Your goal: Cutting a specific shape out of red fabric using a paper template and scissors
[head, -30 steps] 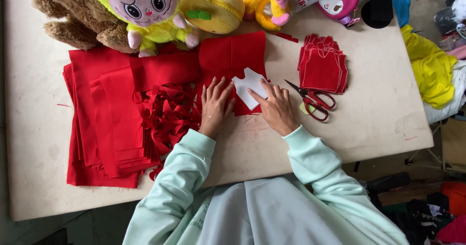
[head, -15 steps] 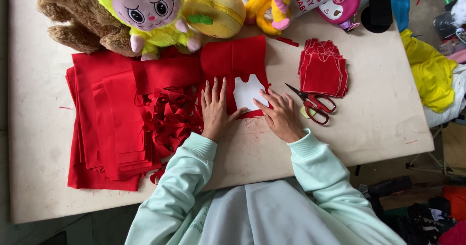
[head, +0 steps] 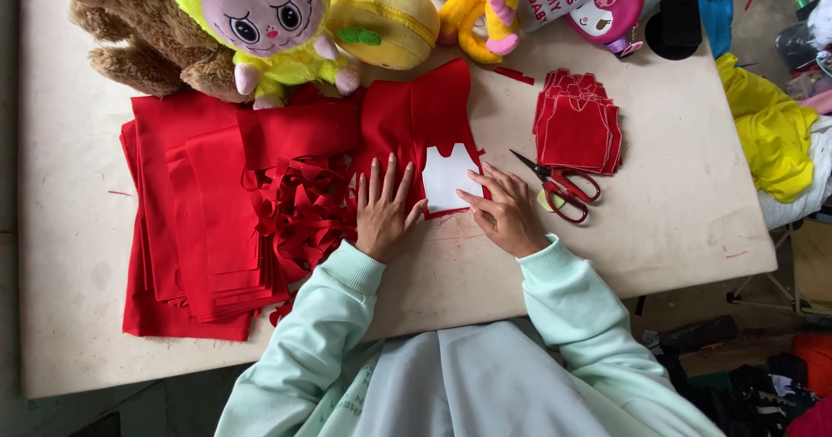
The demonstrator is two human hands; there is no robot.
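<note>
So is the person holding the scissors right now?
No, the scissors lie on the table beside the right hand, which presses the white pattern.

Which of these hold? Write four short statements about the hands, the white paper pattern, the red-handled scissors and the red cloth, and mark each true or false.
1. The left hand lies flat on the red cloth piece. True.
2. The right hand holds the red-handled scissors. False: they lie on the table beside it.
3. The white paper pattern lies on the red cloth piece. True.
4. The stack of cut red pieces sits left of both hands. False: it sits to the right.
</note>
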